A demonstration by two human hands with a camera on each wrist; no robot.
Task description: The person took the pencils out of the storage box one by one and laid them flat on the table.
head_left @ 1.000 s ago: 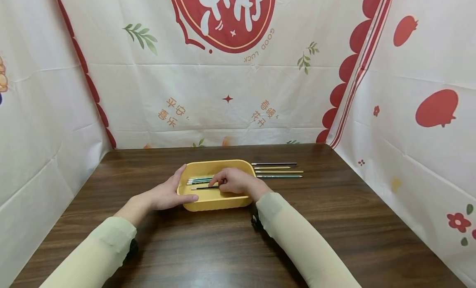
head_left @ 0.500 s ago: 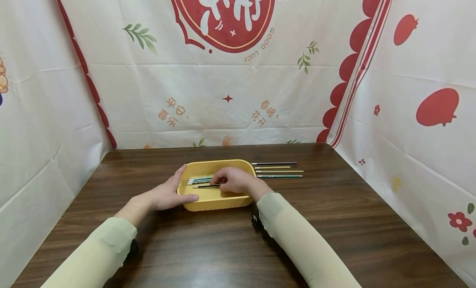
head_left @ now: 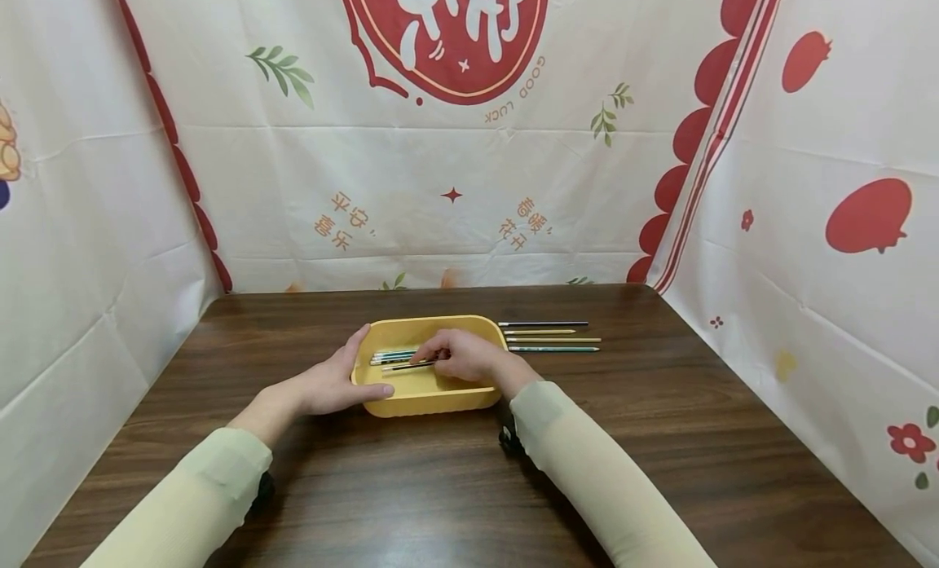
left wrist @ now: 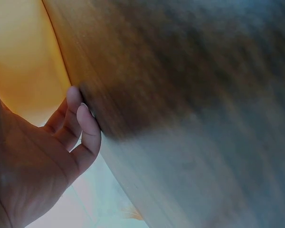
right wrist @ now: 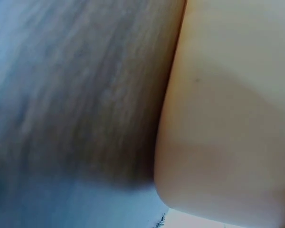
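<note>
Inside the box [head_left: 440,403]: apparently setting pencils side by side, with the placing of the dark pencil [head_left: 407,367] as the step in hand.
Dark pencil: lying within the box near its middle, slightly slanted, pale end toward the left, other end lost under the fingers of the right hand [head_left: 469,356]; cannot tell whether resting on the floor or held just above.
Right grip: clamped on the dark pencil, judging from the head view, toward its right part; exact contact hidden, with no fingers shown in the right wrist view.
Green pencils [head_left: 394,356]: lying just beyond the dark pencil, roughly parallel, partly hidden by the right hand; too bunched to count surely.
Left grip: clamped across the box's left end by the left hand [head_left: 333,382], with thumb over the near rim and fingers round the far side; likely steadying.
Next move: probably calls for bringing the dark pencil level with the green pencils, then easing the fingers off without rolling it, box held firm.
Outer pencils [head_left: 553,340]: lying four in a row on the surface [head_left: 411,486], just right of the box, outside the grip.
</note>
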